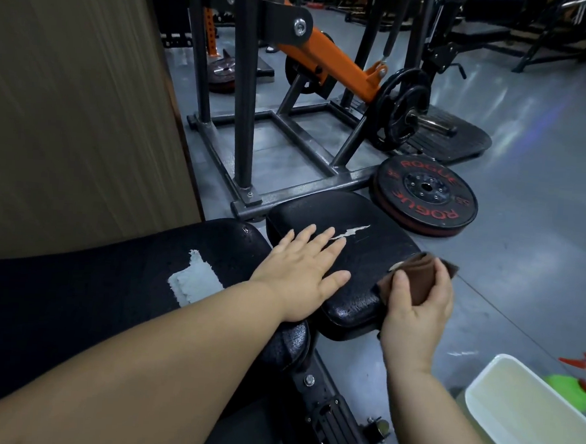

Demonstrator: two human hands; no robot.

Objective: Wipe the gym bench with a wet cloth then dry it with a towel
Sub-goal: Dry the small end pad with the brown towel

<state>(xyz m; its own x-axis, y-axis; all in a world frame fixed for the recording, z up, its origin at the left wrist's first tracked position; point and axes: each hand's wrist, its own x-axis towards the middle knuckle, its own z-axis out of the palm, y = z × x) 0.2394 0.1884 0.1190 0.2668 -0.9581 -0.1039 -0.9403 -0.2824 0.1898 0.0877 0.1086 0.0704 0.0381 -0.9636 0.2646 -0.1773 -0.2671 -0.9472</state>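
Head view: a white rectangular plastic tub (472, 404) is sitting on the grey floor (534, 175) at lower right. Its inside is showing a flat, pale yellowish tone, and whether that is liquid cannot be told. Just behind it a green spray bottle (566, 391) with a red and white trigger is peeking in, blurred.

The gym bench (73, 318) is filling the lower left, its surface made of two black pads of cracked, pebbled vinyl that is glistening in places. The long back pad is showing a ragged white tear (192, 281) where the covering is peeling away. The rounded seat pad (368, 260) is carrying a thin white jagged split near its far end.

The left hand (302, 274) is lying flat on the seat pad with its fingers spread and straight. The right hand (416, 315) is gripping a folded brown cloth (422, 277), fingers curled round it, and is holding it against the seat pad's right edge.

Beyond the bench, a black ROGUE weight plate (423, 195) with red lettering is lying flat on the floor beside a black and orange steel machine (328, 62). A wood-grain panel (69, 105) is standing at left.
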